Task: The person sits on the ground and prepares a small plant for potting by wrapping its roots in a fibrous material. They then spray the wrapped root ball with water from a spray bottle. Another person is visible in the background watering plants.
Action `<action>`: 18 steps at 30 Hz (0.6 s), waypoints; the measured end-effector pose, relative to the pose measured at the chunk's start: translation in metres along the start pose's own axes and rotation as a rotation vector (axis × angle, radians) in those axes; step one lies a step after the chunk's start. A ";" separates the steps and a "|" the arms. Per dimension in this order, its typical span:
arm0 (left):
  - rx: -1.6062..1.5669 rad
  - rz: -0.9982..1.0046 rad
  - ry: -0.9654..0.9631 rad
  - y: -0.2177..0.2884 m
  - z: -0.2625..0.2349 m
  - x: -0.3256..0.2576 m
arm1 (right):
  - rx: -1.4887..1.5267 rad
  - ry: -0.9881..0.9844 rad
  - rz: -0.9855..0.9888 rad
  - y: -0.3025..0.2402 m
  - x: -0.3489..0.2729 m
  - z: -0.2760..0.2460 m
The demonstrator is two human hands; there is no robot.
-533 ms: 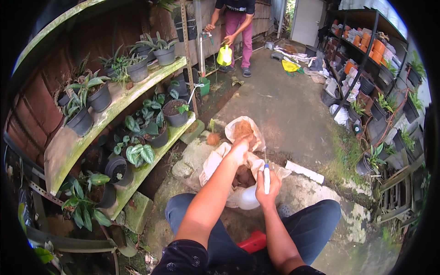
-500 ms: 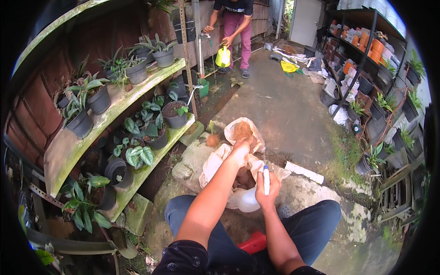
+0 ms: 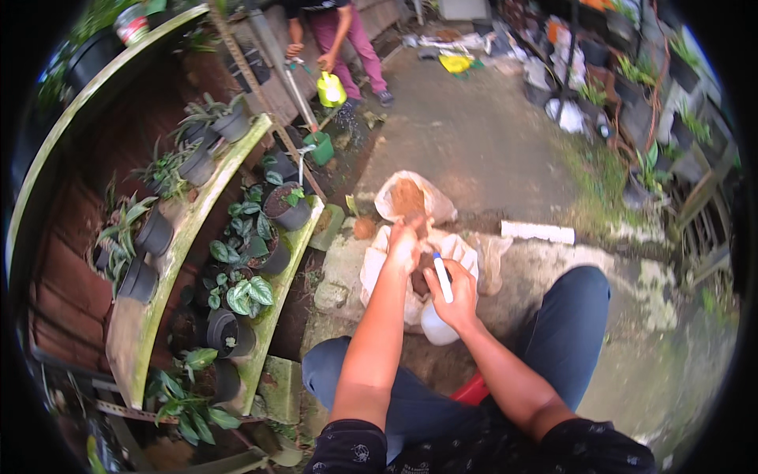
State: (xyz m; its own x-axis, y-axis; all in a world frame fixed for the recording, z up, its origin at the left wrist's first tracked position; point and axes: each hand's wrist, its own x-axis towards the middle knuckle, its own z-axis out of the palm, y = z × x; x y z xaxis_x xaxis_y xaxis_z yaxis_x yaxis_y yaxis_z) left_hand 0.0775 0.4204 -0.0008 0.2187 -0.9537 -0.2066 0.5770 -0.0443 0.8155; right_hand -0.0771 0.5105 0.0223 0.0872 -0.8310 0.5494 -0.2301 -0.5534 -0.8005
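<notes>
Both my forearms come up from the lower edge, bare to the elbows, converging ahead of my knees. L hand (image 3: 404,246) reaches furthest fwd, arm nearly straight, fingers bunched and curled down. R hand (image 3: 452,294) sits just behind it, wrist bent inward, fingers closed in a grip, thumb on top.

Soft, even daylight, prob. overcast; no hard shadows, no glare. Concrete floor (image 3: 474,142) is the brightest patch, slightly washed. Left of it, the plant shelves (image 3: 197,237) sit dim, esp. the lower tier and brick behind. Heavy fisheye bend: shelf edges curve, black vignette round the frame. Centre fairly sharp; detail toward the rim goes soft and smeared, w/ some colour fringing.
</notes>
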 end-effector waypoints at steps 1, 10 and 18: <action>-0.118 -0.059 -0.033 0.000 -0.011 0.007 | -0.030 -0.053 -0.023 0.005 -0.007 0.002; -0.374 -0.040 -0.048 -0.001 -0.005 0.004 | 0.073 -0.114 0.129 0.017 -0.019 -0.004; -0.362 -0.017 -0.066 0.006 -0.006 0.006 | 0.025 -0.009 -0.107 0.025 0.000 -0.014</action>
State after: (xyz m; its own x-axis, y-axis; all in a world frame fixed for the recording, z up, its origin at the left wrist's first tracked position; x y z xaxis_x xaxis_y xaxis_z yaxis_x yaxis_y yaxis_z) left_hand 0.0867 0.4167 -0.0006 0.1621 -0.9715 -0.1730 0.8238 0.0367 0.5658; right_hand -0.0961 0.4980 0.0055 0.1189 -0.7677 0.6297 -0.1948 -0.6399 -0.7433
